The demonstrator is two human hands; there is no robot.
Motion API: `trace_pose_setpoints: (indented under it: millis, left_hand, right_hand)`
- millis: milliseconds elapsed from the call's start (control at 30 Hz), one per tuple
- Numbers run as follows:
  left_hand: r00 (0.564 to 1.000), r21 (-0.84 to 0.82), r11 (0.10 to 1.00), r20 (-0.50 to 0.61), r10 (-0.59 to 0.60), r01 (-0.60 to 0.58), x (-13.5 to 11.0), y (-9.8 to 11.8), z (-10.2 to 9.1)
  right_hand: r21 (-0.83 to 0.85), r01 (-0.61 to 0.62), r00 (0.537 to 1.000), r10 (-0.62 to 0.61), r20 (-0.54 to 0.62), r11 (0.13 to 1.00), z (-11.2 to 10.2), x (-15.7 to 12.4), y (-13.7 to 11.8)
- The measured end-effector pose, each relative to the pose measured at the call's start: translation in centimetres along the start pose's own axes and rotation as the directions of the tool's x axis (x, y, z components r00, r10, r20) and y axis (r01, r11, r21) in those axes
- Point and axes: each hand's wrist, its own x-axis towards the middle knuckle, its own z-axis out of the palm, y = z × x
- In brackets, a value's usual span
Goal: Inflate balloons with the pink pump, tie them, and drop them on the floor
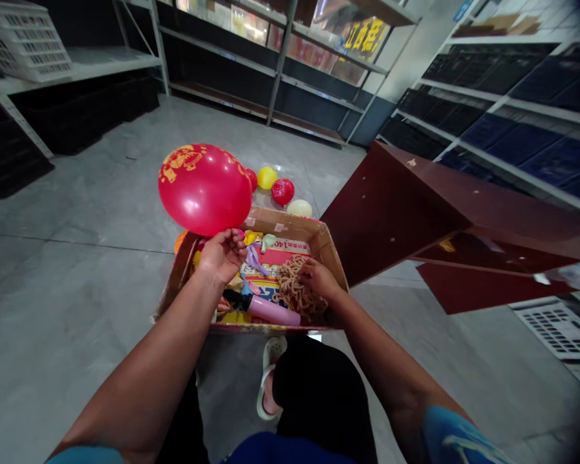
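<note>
A large red balloon [205, 190] with yellow printing is blown up above the left side of the cardboard box [336, 254]. My left hand [221, 254] has its fingers closed at the balloon's lower end, where the neck is hidden. Inside the box, my right hand [318, 278] reaches into a tangled heap of tan string [294, 287], its fingers pinched on the strands. A pink hand pump [273, 310] with a black end lies along the near wall. Limp balloons, among them a purple one [255, 259], are scattered to its left and behind it.
Beyond the box, several blown-up balloons rest on the floor, including a yellow one [267, 178] and a white one [299, 208]. Dark red furniture panels [396, 212] stand close on the right. Metal shelves [275, 71] line the back; a white basket [26, 42] sits at upper left.
</note>
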Motion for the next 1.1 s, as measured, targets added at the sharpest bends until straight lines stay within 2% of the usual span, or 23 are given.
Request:
trace_pose_setpoints:
  millis: [167,233,333,400,567,667,800,967,1100]
  left_hand:
    - [0.999,0.047,0.998,-0.027,-0.033,0.034,-0.2,-0.1,0.4]
    - [0.997,0.059,0.996,-0.023,-0.069,0.07,-0.3,-0.3,0.6]
    - [0.989,0.074,0.987,0.032,-0.145,0.143,-0.4,-1.0,0.9]
    - [0.979,0.093,0.979,0.069,-0.19,0.183,-0.6,-1.5,1.1]
    - [0.97,0.191,0.962,0.11,-0.218,0.195,-1.0,-2.4,1.4]
    - [0.975,0.233,0.956,0.091,-0.202,0.176,-1.3,-2.7,1.6]
    - [0.981,0.277,0.951,0.102,-0.167,0.133,-1.5,-2.7,1.7]
    - [0.975,0.397,0.911,0.132,-0.181,0.116,-1.6,-2.7,1.2]
    - [0.965,0.547,0.835,0.186,-0.185,0.055,-1.6,-2.4,0.5]
  right_hand:
    - [0.147,-0.07,0.997,0.065,0.036,0.987,-2.1,-0.4,-1.6]
    - [0.227,-0.095,0.993,0.077,0.087,0.969,-2.8,-0.5,-3.1]
    - [0.412,-0.148,0.98,0.078,0.182,0.899,-3.1,-0.5,-5.8]
    - [0.463,-0.157,0.973,0.058,0.221,0.872,-3.1,-0.3,-7.6]
    - [0.361,-0.023,0.966,-0.072,0.249,0.932,-2.8,1.2,-11.2]
    - [0.277,0.152,0.947,-0.219,0.233,0.949,-2.2,2.1,-12.3]
    - [0.142,0.359,0.908,-0.38,0.174,0.923,-1.0,3.0,-12.9]
    - [-0.022,0.463,0.88,-0.457,0.128,0.886,-0.2,3.0,-13.6]
    - [-0.135,0.523,0.852,-0.511,0.111,0.842,-0.5,2.9,-14.3]
